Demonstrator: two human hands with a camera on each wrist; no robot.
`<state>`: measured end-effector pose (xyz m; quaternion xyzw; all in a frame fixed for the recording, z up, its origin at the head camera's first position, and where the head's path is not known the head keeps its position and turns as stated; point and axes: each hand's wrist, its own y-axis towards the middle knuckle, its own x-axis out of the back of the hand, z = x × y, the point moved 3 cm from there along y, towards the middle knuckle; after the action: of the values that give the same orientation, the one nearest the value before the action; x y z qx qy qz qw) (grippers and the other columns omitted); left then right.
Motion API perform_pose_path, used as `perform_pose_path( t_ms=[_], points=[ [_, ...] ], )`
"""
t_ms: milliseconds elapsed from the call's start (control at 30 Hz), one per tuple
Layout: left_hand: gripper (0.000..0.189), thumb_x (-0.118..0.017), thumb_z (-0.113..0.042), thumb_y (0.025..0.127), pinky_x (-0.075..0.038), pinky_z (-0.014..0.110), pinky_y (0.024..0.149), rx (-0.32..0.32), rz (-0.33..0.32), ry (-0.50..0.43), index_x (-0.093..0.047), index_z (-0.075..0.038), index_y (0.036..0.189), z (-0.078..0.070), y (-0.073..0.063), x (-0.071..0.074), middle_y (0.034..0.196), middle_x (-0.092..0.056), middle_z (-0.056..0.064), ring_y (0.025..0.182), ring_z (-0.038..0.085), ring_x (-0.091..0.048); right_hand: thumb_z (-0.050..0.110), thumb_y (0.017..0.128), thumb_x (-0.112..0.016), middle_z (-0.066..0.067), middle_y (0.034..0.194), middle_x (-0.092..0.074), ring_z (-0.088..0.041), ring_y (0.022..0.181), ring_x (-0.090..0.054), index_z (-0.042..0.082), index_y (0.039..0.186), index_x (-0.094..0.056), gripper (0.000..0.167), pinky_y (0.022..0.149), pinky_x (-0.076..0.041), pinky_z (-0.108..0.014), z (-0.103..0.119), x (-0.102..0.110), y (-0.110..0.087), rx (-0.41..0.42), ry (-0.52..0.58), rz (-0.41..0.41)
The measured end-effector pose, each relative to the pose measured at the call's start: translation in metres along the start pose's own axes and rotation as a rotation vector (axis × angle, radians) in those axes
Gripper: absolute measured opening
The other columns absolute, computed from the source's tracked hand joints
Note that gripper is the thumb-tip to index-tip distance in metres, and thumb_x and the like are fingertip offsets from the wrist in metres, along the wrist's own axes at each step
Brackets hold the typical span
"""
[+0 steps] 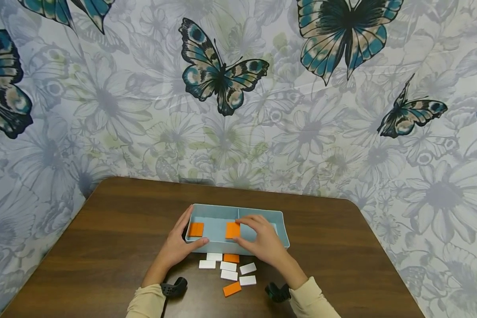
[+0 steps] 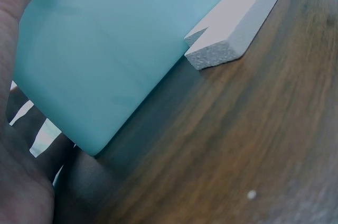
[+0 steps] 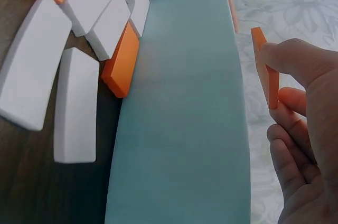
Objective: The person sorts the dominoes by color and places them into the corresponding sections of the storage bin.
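Observation:
A light blue divided plastic tray (image 1: 218,247) sits on the table. My left hand (image 1: 175,247) grips its left end, the thumb at the front rim and the fingers around the outer side. Above the tray, near its divider, my right hand (image 1: 264,240) pinches an orange rectangular block (image 3: 266,73) between thumb and fingers. Another orange block (image 1: 196,229) is at the left end of the tray, inside. In the left wrist view the tray's outer wall (image 2: 105,65) fills much of the picture, with the left hand (image 2: 24,182) along its edge.
In front of the tray lie several white blocks (image 1: 229,275) and an orange block (image 1: 232,289). One more orange block (image 1: 231,258) lies against the tray's front wall. The brown wooden table (image 1: 123,221) meets a butterfly-patterned backdrop (image 1: 302,154) behind.

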<state>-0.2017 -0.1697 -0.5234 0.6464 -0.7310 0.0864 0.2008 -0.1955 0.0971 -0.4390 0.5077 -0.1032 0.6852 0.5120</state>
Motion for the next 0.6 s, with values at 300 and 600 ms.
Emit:
perform_pose_path(
  t_ms=[300, 600],
  points=[
    [0.108, -0.084, -0.043, 0.085, -0.025, 0.076, 0.114, -0.019, -0.013, 0.007, -0.016, -0.027, 0.167, 0.001, 0.0, 0.0, 0.173, -0.014, 0.009, 0.155, 0.044, -0.021, 0.033, 0.088, -0.084, 0.0, 0.124, -0.07, -0.021, 0.118, -0.062, 0.015, 0.124, -0.074, 0.041, 0.099, -0.055, -0.041, 0.003, -0.012, 0.017, 0.006, -0.021, 0.028],
    [0.108, -0.083, -0.043, 0.085, -0.024, 0.078, 0.113, -0.019, -0.008, -0.002, -0.016, -0.026, 0.167, 0.001, 0.001, 0.0, 0.173, -0.014, 0.009, 0.155, 0.044, -0.02, 0.035, 0.091, -0.081, -0.002, 0.126, -0.07, -0.021, 0.118, -0.062, 0.012, 0.126, -0.073, 0.042, 0.098, -0.056, -0.04, 0.004, -0.025, 0.032, -0.005, -0.033, 0.097]
  ],
)
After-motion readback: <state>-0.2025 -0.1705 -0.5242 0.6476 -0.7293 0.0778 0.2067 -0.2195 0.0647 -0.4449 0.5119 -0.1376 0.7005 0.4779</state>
